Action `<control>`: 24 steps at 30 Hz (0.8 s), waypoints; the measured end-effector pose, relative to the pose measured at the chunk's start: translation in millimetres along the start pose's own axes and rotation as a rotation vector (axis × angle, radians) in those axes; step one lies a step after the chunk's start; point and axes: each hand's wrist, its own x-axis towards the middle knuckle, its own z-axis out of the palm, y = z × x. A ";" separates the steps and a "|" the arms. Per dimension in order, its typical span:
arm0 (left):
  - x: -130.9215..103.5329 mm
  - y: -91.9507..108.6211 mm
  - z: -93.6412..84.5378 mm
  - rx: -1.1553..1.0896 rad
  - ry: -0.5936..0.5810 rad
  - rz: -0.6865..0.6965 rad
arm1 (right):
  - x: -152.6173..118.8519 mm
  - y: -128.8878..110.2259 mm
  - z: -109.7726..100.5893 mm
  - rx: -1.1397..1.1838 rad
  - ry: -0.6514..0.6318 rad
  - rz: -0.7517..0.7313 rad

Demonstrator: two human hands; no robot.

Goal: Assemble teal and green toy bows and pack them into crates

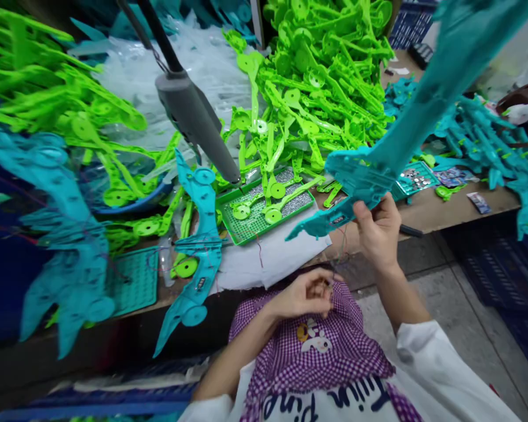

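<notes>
Raised over the table's front edge, my right hand (pixel 381 228) is closed around a teal plastic bow-shaped toy shell (pixel 365 176). One long limb of the shell rises toward the upper right, blurred and close to the camera. Thin wires (pixel 344 237) hang below its lower end. Lower down, in front of the purple checked apron, my left hand (pixel 305 296) has its fingers curled together near the wires; what they hold is too small to make out. Another teal shell (pixel 200 246) lies at the table edge to the left, beside a white cloth (pixel 264 258).
A grey electric screwdriver (pixel 198 123) hangs over a green tray (pixel 233 225) with screws and lime-green arms. Lime-green parts (pixel 308 76) are heaped behind. Teal shells are stacked at left (pixel 66 234) and right (pixel 488 135). A small tray of metal pieces (pixel 418 176) sits at right.
</notes>
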 end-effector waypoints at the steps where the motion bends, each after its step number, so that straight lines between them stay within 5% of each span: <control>1: -13.3 7.1 1.0 0.064 0.002 -0.059 | 0.9 0.9 -9.4 -0.043 -0.042 -0.002; 4: -51.0 35.9 4.4 0.386 0.243 -0.045 | 2.9 2.2 -31.1 -0.129 -0.249 0.037; 7: -64.1 72.0 5.3 0.795 0.508 0.091 | 9.0 6.8 -37.8 -0.169 -0.546 0.073; 12: -33.4 117.5 0.1 1.046 0.419 0.233 | 26.7 30.0 -40.0 -0.229 -0.944 0.136; 16: -24.1 111.7 -9.3 1.068 0.367 0.135 | 36.6 53.2 -61.5 -0.286 -1.053 0.245; 20: -61.9 84.5 -30.9 0.790 0.243 0.039 | 36.4 77.1 -79.6 -0.299 -1.095 0.329; 24: -117.1 74.3 -48.3 0.459 0.460 0.210 | 32.5 100.0 -72.8 -0.411 -1.066 0.270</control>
